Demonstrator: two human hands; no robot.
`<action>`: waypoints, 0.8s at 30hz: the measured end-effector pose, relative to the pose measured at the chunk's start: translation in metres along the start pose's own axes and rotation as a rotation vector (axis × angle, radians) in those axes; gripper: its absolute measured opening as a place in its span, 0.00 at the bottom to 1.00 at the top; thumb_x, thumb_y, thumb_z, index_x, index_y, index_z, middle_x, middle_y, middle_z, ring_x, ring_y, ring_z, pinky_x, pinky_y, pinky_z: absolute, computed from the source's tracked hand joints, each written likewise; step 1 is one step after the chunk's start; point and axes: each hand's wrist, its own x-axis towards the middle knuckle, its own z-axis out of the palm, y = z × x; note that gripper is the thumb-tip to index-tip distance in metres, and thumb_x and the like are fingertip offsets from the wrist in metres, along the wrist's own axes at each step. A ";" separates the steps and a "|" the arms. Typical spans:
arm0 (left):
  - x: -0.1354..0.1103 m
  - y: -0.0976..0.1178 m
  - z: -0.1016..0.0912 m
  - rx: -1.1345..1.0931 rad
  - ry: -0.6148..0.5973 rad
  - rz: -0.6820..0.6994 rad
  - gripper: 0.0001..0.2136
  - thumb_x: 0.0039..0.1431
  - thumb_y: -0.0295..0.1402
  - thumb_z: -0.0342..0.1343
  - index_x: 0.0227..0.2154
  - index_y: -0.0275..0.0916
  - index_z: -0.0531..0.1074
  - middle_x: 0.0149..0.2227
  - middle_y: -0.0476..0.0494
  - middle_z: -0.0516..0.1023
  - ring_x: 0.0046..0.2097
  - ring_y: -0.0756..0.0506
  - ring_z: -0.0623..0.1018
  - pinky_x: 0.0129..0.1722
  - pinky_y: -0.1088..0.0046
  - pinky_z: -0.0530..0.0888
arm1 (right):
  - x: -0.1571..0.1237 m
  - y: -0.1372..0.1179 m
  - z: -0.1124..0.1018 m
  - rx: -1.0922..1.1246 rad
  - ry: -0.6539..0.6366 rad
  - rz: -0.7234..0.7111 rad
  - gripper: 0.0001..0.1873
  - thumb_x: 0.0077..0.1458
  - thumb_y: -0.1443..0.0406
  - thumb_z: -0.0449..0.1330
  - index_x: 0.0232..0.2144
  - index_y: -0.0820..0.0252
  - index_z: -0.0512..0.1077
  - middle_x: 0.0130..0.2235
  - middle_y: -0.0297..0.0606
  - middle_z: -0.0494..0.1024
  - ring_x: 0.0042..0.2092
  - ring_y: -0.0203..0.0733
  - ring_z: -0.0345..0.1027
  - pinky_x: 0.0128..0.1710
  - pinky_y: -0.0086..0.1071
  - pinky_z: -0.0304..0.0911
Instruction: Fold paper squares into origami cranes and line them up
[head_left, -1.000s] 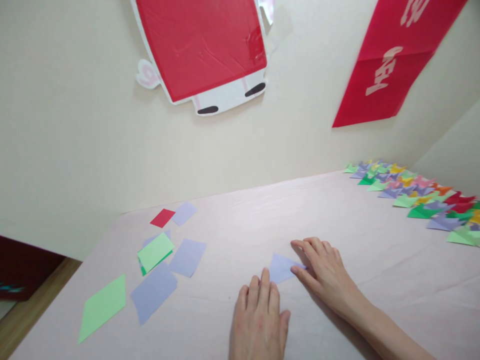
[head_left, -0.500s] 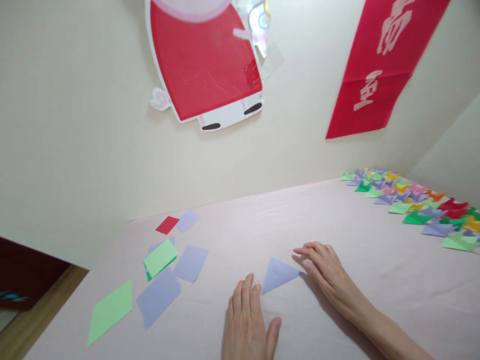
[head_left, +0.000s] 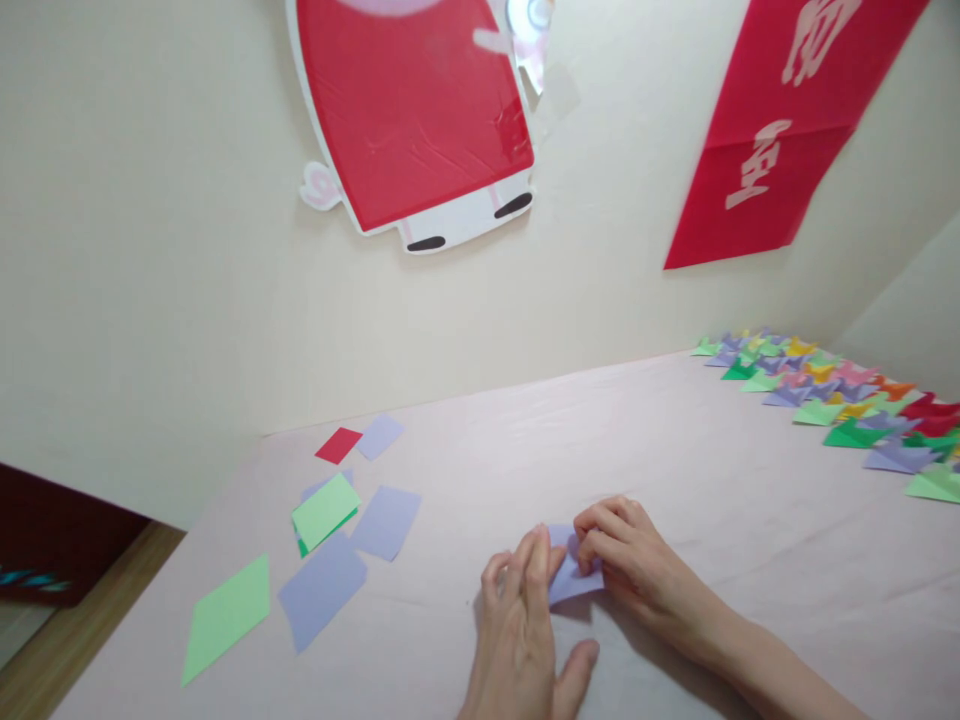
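Observation:
A folded lavender sheet of paper (head_left: 574, 592) lies on the pale cloth in front of me, partly hidden by both hands. My right hand (head_left: 634, 560) has its fingers curled and pinches the right side of the paper, where a flap seems lifted. Along the left edge of the sheet rests my left hand (head_left: 521, 620), fingers stretched forward and thumb spread away from them.
To the left lie loose lavender sheets (head_left: 322, 590), light green sheets (head_left: 229, 615) and a red sheet (head_left: 339, 445). Several folded paper figures (head_left: 851, 433) in many colours crowd the far right. A wall with a red banner (head_left: 765, 160) rises behind the pale cloth (head_left: 465, 440).
My right hand has moved onto the lavender paper and its fingers have curled. My left hand has shifted right against the sheet, which was a flat triangle and looks partly opened now.

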 end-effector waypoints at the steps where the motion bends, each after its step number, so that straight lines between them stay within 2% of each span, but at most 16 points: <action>1: -0.001 -0.002 0.001 0.032 -0.023 0.020 0.38 0.58 0.36 0.55 0.66 0.32 0.42 0.63 0.33 0.62 0.65 0.37 0.60 0.60 0.52 0.59 | 0.000 0.002 -0.002 -0.014 -0.015 -0.010 0.16 0.49 0.81 0.50 0.31 0.57 0.67 0.39 0.36 0.73 0.45 0.44 0.61 0.46 0.39 0.56; 4: -0.005 -0.005 0.004 0.073 -0.082 0.072 0.38 0.60 0.48 0.53 0.66 0.34 0.47 0.63 0.35 0.63 0.63 0.37 0.63 0.58 0.54 0.60 | -0.003 0.003 -0.009 -0.026 -0.087 0.009 0.16 0.47 0.82 0.52 0.31 0.57 0.67 0.36 0.35 0.74 0.42 0.43 0.62 0.44 0.38 0.55; 6: -0.009 -0.006 0.007 0.066 -0.123 0.102 0.39 0.60 0.50 0.52 0.66 0.33 0.46 0.63 0.36 0.63 0.62 0.37 0.65 0.57 0.56 0.62 | -0.005 0.001 -0.014 -0.007 -0.138 0.033 0.14 0.49 0.80 0.55 0.33 0.57 0.67 0.39 0.35 0.75 0.44 0.44 0.62 0.45 0.38 0.56; 9: -0.014 -0.004 0.011 0.042 -0.139 0.062 0.41 0.60 0.47 0.54 0.67 0.31 0.42 0.63 0.34 0.63 0.60 0.37 0.67 0.56 0.58 0.63 | -0.005 -0.001 -0.016 0.022 -0.144 0.071 0.03 0.58 0.70 0.58 0.33 0.57 0.69 0.39 0.36 0.75 0.45 0.45 0.63 0.46 0.39 0.56; 11: -0.016 0.000 0.013 0.048 -0.101 -0.027 0.41 0.58 0.41 0.56 0.67 0.31 0.40 0.63 0.32 0.63 0.59 0.37 0.67 0.57 0.58 0.64 | -0.001 -0.001 -0.013 0.047 -0.104 0.166 0.07 0.62 0.65 0.55 0.31 0.57 0.69 0.36 0.37 0.74 0.42 0.44 0.64 0.44 0.37 0.57; 13: -0.017 0.004 0.013 0.077 -0.068 -0.103 0.42 0.55 0.35 0.58 0.68 0.34 0.42 0.65 0.32 0.58 0.58 0.36 0.68 0.56 0.57 0.65 | 0.007 0.000 -0.008 0.062 -0.065 0.312 0.08 0.61 0.64 0.56 0.29 0.58 0.70 0.33 0.37 0.72 0.39 0.43 0.64 0.40 0.35 0.58; 15: -0.016 0.007 0.014 0.104 -0.061 -0.122 0.41 0.52 0.33 0.60 0.67 0.40 0.47 0.67 0.33 0.53 0.57 0.34 0.68 0.53 0.57 0.67 | 0.015 0.000 -0.003 0.046 -0.054 0.420 0.05 0.57 0.64 0.59 0.30 0.59 0.71 0.31 0.37 0.71 0.37 0.43 0.64 0.38 0.34 0.58; 19: -0.016 0.005 0.018 0.131 -0.036 -0.064 0.35 0.53 0.38 0.60 0.64 0.42 0.57 0.66 0.34 0.56 0.57 0.33 0.68 0.52 0.56 0.68 | 0.027 -0.001 0.003 -0.002 -0.045 0.466 0.03 0.54 0.64 0.60 0.31 0.58 0.73 0.32 0.36 0.71 0.37 0.44 0.65 0.39 0.36 0.57; 24: -0.017 -0.001 0.023 0.203 0.020 -0.002 0.33 0.56 0.44 0.56 0.63 0.39 0.58 0.65 0.37 0.59 0.58 0.35 0.66 0.51 0.58 0.68 | 0.028 0.000 0.009 -0.025 -0.005 0.446 0.05 0.56 0.64 0.57 0.30 0.57 0.73 0.31 0.36 0.71 0.35 0.44 0.64 0.38 0.36 0.57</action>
